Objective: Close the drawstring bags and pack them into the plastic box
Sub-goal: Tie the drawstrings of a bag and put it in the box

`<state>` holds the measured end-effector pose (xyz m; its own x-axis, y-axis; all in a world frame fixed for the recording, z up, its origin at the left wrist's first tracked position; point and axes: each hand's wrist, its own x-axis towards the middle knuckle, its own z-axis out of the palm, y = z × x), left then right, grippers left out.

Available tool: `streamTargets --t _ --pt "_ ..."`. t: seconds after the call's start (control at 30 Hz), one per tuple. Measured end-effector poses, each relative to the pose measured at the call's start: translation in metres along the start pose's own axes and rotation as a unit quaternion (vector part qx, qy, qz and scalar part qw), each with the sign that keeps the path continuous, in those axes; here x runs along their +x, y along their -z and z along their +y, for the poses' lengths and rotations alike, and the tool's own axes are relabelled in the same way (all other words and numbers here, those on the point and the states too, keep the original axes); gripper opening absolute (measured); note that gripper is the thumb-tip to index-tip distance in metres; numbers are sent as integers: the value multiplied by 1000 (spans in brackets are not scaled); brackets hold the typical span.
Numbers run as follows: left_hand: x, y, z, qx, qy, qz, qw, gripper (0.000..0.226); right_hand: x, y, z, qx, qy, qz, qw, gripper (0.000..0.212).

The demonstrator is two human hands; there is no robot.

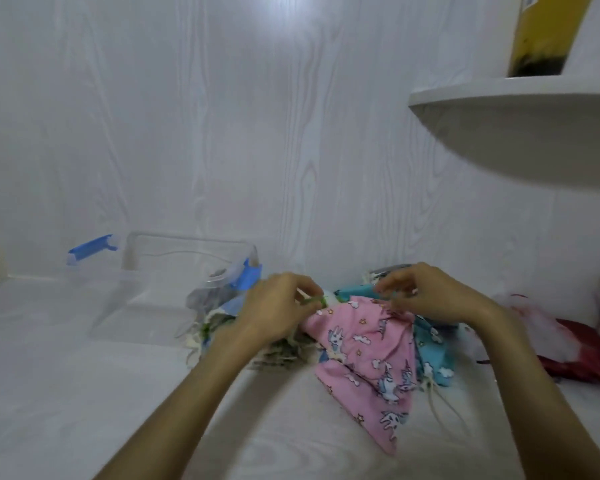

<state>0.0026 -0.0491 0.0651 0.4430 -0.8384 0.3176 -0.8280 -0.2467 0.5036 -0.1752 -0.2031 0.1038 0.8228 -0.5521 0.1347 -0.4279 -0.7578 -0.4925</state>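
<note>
Pinching the gathered top of the pink bag (364, 355) at centre frame: left hand (278, 306) and right hand (430, 296) apart, both clamped on cloth. Looking light, limp; gripping best by the drawstring. Sitting open at centre left: plastic box (146, 289).

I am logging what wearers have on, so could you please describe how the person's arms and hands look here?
Both forearms are bare, with no sleeves in view. The left hand and right hand wear no gloves, and no rings, watch or bracelets show, though the picture is slightly blurred.
</note>
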Motion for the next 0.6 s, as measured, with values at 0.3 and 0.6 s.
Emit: streamTargets --t 0.3,0.6 --pt "45 -69 13 -14 -36 21 999 23 16 -21 43 -73 -28 71 994 19" --pt "70 -54 5 -512 206 44 833 19 34 -4 17 116 36 264 957 15"
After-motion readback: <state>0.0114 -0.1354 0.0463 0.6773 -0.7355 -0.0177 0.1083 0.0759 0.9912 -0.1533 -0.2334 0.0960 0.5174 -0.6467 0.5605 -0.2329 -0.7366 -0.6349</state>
